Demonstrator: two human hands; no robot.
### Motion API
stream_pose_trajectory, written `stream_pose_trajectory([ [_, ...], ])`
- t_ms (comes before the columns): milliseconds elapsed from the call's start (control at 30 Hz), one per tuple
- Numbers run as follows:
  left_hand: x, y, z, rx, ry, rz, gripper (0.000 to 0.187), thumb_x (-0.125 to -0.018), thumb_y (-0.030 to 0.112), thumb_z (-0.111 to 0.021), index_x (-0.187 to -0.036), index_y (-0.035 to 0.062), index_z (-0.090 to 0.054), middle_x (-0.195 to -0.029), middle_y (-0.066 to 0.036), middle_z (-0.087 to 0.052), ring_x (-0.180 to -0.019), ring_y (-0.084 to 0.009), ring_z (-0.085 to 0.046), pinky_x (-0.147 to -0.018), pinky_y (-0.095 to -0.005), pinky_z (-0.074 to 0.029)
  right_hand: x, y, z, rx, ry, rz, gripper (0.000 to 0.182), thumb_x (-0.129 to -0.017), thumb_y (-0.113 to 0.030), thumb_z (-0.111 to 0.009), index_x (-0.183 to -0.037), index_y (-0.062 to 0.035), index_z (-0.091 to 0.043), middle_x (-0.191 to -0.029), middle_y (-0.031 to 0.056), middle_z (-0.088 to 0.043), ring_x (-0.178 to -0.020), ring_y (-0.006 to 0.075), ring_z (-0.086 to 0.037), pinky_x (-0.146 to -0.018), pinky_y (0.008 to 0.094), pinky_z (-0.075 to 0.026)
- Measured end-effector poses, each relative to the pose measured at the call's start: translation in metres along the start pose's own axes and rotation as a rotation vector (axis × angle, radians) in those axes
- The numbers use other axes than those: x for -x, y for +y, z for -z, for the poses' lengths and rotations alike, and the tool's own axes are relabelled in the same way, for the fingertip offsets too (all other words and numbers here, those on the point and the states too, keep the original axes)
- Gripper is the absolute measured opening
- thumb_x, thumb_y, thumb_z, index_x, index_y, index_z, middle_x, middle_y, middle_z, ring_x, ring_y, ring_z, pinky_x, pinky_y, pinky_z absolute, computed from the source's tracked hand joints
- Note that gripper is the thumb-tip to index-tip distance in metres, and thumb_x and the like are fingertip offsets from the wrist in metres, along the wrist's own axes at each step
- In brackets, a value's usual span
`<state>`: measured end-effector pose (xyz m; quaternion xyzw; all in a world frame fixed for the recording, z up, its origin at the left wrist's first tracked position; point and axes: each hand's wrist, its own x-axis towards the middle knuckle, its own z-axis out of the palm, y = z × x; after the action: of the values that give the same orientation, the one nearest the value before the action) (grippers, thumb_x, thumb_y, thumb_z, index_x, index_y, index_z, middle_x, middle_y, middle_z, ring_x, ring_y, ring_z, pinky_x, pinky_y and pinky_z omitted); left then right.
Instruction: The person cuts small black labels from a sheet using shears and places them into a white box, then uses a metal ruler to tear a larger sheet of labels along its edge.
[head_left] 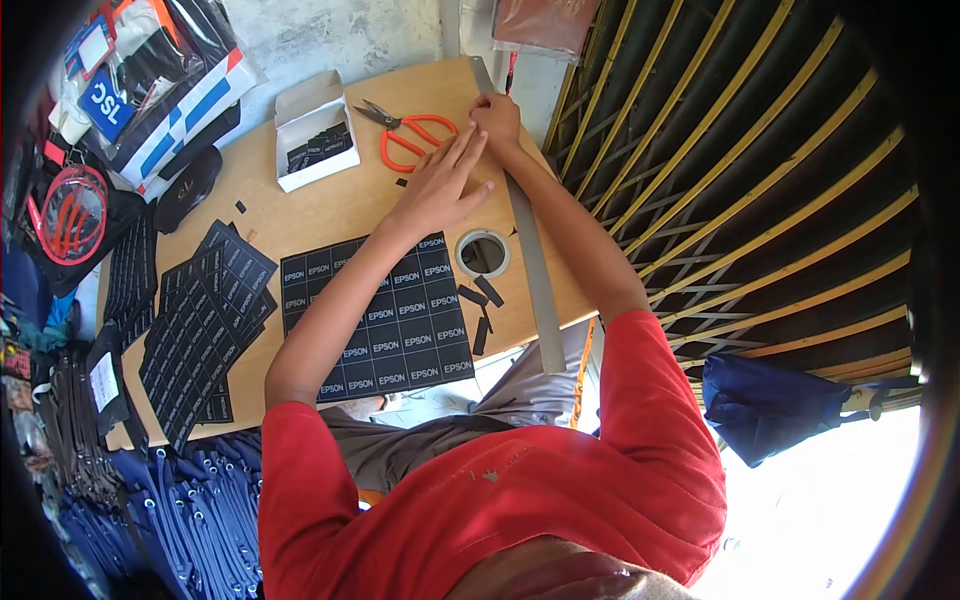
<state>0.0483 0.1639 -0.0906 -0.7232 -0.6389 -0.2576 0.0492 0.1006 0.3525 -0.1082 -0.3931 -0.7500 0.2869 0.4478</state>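
My left hand (440, 186) is over the wooden table, palm down with its fingers stretched out, their tips beside my right hand. My right hand (496, 120) has its fingers curled together over the upper part of a long metal ruler (532, 265); whatever they pinch is too small to tell. Orange-handled scissors (402, 130) lie just left of my hands. Below my left forearm a black sheet printed with EPSON labels (400, 320) lies flat, partly hidden by that arm. Small black strips (480, 335) lie beside its right edge.
An open white box (316, 150) holds black label pieces. More printed sheets (205, 320) overlap at the left. A round hole (482, 254) opens in the table (400, 85). Blue straps hang below left; a folding metal gate (740, 180) stands at the right.
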Motion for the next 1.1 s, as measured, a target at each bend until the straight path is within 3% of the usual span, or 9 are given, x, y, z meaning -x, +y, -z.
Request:
stream_pose_trajectory([
  [167, -0.001, -0.002, -0.001, -0.046, -0.002, -0.079, 0.059, -0.094, 0.037, -0.056, -0.148, 0.0252, -0.037, -0.158, -0.012, -0.019, -0.140, -0.0368, -0.030, -0.111, -0.0521, -0.029, -0.006, 0.010, -0.003, -0.016, 0.041, 0.006, 0.015, -0.072, -0.014, -0.062, -0.077, -0.0055, -0.073, -0.077, 0.0169, -0.069, -0.074, 0.0344, -0.068, -0.071, 0.0399, -0.054],
  [267, 0.001, 0.001, 0.001, -0.057, -0.015, -0.119, 0.046, -0.095, 0.035, -0.054, -0.140, 0.0256, -0.050, -0.156, -0.011, -0.026, -0.136, -0.0372, -0.036, -0.110, -0.0520, -0.030, -0.014, 0.016, -0.004, -0.076, 0.074, -0.027, 0.014, -0.074, -0.010, -0.059, -0.077, -0.0033, -0.071, -0.074, 0.0159, -0.069, -0.070, 0.0288, -0.069, -0.068, 0.0374, -0.054],
  [433, 0.001, 0.002, 0.000, -0.049, -0.108, -0.125, 0.034, -0.096, 0.030, -0.052, -0.127, 0.0228, -0.063, -0.146, -0.011, -0.043, -0.128, -0.0349, -0.045, -0.108, -0.0520, -0.030, -0.014, 0.011, 0.010, -0.763, -0.131, -0.198, 0.016, -0.083, 0.002, -0.046, -0.086, -0.0018, -0.062, -0.073, 0.0081, -0.064, -0.063, 0.0140, -0.061, -0.055, 0.0275, -0.049],
  [533, -0.003, -0.008, -0.002, -0.042, -0.052, -0.146, 0.033, -0.096, 0.029, -0.049, -0.123, 0.0179, -0.065, -0.133, -0.012, -0.056, -0.121, -0.0319, -0.052, -0.104, -0.0477, -0.036, -0.007, -0.002, 0.025, -0.795, -0.129, -0.209, 0.015, -0.085, 0.001, -0.045, -0.088, -0.0037, -0.059, -0.075, 0.0073, -0.062, -0.063, 0.0145, -0.060, -0.053, 0.0264, -0.047],
  [667, -0.023, -0.016, 0.032, 0.309, -0.289, 0.069, 0.041, -0.096, 0.036, -0.049, -0.127, 0.0108, -0.061, -0.115, -0.016, -0.066, -0.106, -0.0352, -0.062, -0.090, -0.0398, -0.049, -0.005, -0.028, 0.069, -0.281, -0.169, 0.106, 0.015, -0.088, -0.010, -0.052, -0.091, -0.0009, -0.063, -0.079, 0.0125, -0.067, -0.068, 0.0163, -0.063, -0.060, 0.0320, -0.050],
  [767, 0.007, -0.001, 0.085, 0.394, -0.485, 0.059, 0.050, -0.099, 0.040, -0.048, -0.138, 0.0086, -0.049, -0.124, -0.016, -0.062, -0.119, -0.0306, -0.056, -0.102, -0.0373, -0.043, 0.042, -0.063, 0.131, 0.145, -0.209, 0.432, 0.026, -0.088, -0.026, -0.058, -0.095, -0.0015, -0.065, -0.082, 0.0186, -0.066, -0.078, 0.0346, -0.066, -0.074, 0.0409, -0.051],
  [933, 0.092, -0.001, 0.109, -0.002, -0.351, -0.148, 0.057, -0.096, 0.044, -0.052, -0.142, 0.0114, -0.044, -0.146, -0.014, -0.042, -0.136, -0.0295, -0.038, -0.111, -0.0421, -0.032, 0.204, -0.123, 0.216, 0.640, -0.288, 0.289, 0.040, -0.088, -0.038, -0.063, -0.108, -0.0036, -0.059, -0.096, 0.0192, -0.058, -0.082, 0.0411, -0.063, -0.077, 0.0449, -0.051],
  [1067, 0.138, -0.010, 0.079, -0.228, -0.246, -0.059, 0.062, -0.097, 0.049, -0.045, -0.148, 0.0136, -0.034, -0.154, -0.013, -0.028, -0.144, -0.0304, -0.024, -0.117, -0.0471, -0.019, 0.275, -0.127, 0.220, 0.659, -0.490, 0.000, 0.052, -0.087, -0.039, -0.066, -0.121, -0.0043, -0.049, -0.102, 0.0185, -0.055, -0.082, 0.0413, -0.065, -0.074, 0.0463, -0.052],
  [1100, 0.139, -0.016, 0.075, -0.180, -0.273, -0.012, 0.063, -0.099, 0.052, -0.039, -0.149, 0.0144, -0.033, -0.156, -0.012, -0.025, -0.146, -0.0295, -0.019, -0.118, -0.0483, -0.014, 0.282, -0.125, 0.214, 0.660, -0.461, -0.022, 0.049, -0.089, -0.029, -0.065, -0.125, -0.0035, -0.045, -0.098, 0.0206, -0.057, -0.082, 0.0414, -0.065, -0.071, 0.0479, -0.052],
])
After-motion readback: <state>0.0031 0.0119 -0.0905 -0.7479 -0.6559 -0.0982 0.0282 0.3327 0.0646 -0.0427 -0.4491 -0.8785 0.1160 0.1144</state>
